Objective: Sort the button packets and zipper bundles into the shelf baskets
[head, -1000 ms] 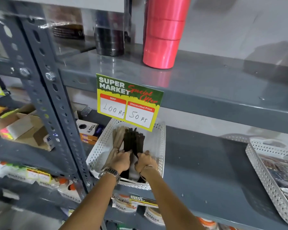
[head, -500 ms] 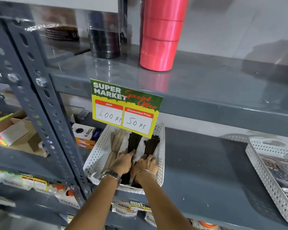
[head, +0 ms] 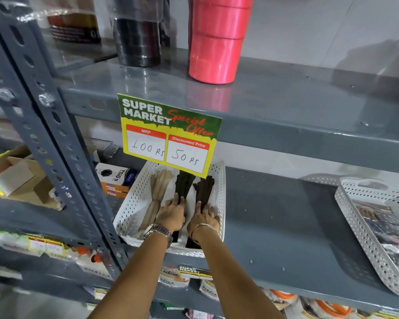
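A white perforated basket (head: 134, 201) stands on the middle grey shelf and holds three zipper bundles side by side. The beige bundle (head: 158, 192) lies at the left. My left hand (head: 171, 215), with a watch on the wrist, presses on the dark olive bundle (head: 183, 184) in the middle. My right hand (head: 204, 218), with a bangle, rests on the dark brown bundle (head: 204, 188) at the right. A second white basket (head: 355, 203) at the far right holds shiny packets (head: 382, 226), probably buttons.
A price sign (head: 169, 134) hangs from the upper shelf edge (head: 286, 134) over the basket's far end. Red tape rolls (head: 218, 40) and black rolls (head: 137, 40) stand above. A slotted upright (head: 62, 153) is at the left, small boxes (head: 115, 180) beside the basket.
The two dark bundles, held together a second ago, now lie apart in the basket, one under each hand. The view has shifted slightly.
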Action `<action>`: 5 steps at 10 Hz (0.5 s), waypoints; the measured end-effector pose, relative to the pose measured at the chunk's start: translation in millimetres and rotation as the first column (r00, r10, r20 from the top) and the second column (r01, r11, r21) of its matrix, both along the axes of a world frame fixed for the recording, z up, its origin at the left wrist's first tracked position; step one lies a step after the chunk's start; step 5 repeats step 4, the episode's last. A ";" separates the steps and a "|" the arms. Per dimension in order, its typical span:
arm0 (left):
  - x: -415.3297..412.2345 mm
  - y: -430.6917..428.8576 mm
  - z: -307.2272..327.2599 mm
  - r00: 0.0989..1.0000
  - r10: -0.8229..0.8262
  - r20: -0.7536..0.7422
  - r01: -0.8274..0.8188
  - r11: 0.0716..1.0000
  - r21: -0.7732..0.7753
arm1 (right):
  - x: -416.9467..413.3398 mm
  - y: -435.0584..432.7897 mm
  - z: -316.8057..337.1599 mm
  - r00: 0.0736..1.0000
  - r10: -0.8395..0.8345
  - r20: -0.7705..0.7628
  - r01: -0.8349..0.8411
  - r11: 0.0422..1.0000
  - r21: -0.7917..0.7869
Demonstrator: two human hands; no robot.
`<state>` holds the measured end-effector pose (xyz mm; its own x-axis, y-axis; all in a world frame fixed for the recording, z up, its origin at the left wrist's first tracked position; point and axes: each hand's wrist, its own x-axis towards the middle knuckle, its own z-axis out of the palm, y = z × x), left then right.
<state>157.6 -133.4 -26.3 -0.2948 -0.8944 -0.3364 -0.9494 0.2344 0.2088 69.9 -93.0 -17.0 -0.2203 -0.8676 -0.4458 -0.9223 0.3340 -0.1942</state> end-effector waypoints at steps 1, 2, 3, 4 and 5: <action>-5.3 12.2 13.2 0.999 0.010 -0.040 -0.018 0.980 -0.200 | 0.3 5.9 5.9 0.998 0.004 0.069 0.002 0.995 -0.099; -3.2 23.1 25.2 0.994 0.023 -0.102 -0.058 0.936 -0.347 | -3.4 11.3 13.6 0.994 0.027 0.107 -0.008 0.985 -0.174; -0.7 41.1 47.3 0.990 -0.019 -0.140 -0.058 0.852 -0.521 | -7.9 20.4 38.0 0.989 0.060 0.137 -0.009 0.938 -0.347; -4.7 55.8 63.7 0.994 -0.055 -0.093 -0.007 0.828 -0.560 | -9.1 26.0 51.8 0.989 0.083 0.122 -0.018 0.886 -0.464; -4.7 55.8 63.7 0.994 -0.055 -0.093 -0.007 0.828 -0.560 | -9.1 26.0 51.8 0.989 0.083 0.122 -0.018 0.886 -0.464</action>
